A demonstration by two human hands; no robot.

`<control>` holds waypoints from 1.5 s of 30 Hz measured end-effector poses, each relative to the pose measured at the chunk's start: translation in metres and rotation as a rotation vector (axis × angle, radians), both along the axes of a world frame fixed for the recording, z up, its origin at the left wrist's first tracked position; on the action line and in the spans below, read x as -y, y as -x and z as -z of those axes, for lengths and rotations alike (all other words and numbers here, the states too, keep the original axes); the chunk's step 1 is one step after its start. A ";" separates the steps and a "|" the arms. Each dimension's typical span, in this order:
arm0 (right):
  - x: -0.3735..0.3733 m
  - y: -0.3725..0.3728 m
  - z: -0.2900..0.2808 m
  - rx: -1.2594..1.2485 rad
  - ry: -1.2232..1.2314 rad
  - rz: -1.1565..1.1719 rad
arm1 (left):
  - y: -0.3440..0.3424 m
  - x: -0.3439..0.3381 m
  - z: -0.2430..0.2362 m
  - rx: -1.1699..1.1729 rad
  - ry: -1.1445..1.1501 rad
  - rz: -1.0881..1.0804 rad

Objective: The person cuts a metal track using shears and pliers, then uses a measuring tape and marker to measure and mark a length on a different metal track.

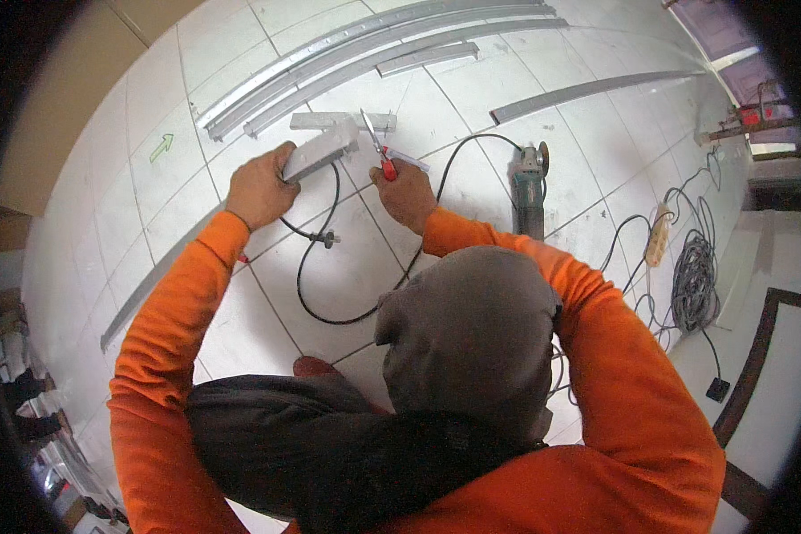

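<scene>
My left hand (261, 189) grips a short grey metal channel (320, 151), fingers wrapped round its near end. It is raised over the tiled floor and slants up to the right. My right hand (404, 194) is closed on a red-handled tool with a pointed silver blade (371, 133); its exact kind is hard to make out. The blade points up, just right of the channel's far end. Just beyond, a short flat metal piece (304, 119) lies on the floor, partly behind the channel. A narrow silver strip (409, 159) shows beside my right hand.
Long metal channels (329, 71) lie across the far floor. Another long strip (587, 92) lies far right, one (156, 285) at left. An angle grinder (529, 191) sits to the right, its black cable (307, 298) looping before me. A power strip (658, 236) and coiled cord (692, 285) lie farther right.
</scene>
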State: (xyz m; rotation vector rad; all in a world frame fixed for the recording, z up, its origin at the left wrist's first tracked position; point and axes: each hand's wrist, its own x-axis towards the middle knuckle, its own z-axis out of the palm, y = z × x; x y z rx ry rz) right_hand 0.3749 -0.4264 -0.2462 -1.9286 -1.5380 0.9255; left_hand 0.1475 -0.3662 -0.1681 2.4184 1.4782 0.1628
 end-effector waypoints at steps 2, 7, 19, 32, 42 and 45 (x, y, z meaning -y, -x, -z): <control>0.002 -0.010 0.007 -0.033 0.040 -0.018 | 0.000 -0.009 -0.010 -0.035 0.122 0.001; 0.009 -0.024 0.037 -0.259 0.234 -0.243 | 0.015 -0.025 -0.030 0.151 0.344 -0.030; 0.001 -0.034 -0.059 -0.211 -0.234 -0.118 | 0.035 -0.050 -0.063 0.358 0.638 -0.053; -0.002 -0.040 -0.102 0.047 0.075 -0.288 | 0.004 -0.030 -0.048 0.264 0.719 -0.001; -0.002 -0.036 -0.112 0.165 0.104 -0.314 | 0.002 -0.029 -0.041 0.225 0.698 -0.015; 0.001 -0.037 -0.107 0.182 0.066 -0.304 | 0.004 -0.027 -0.045 0.274 0.707 0.010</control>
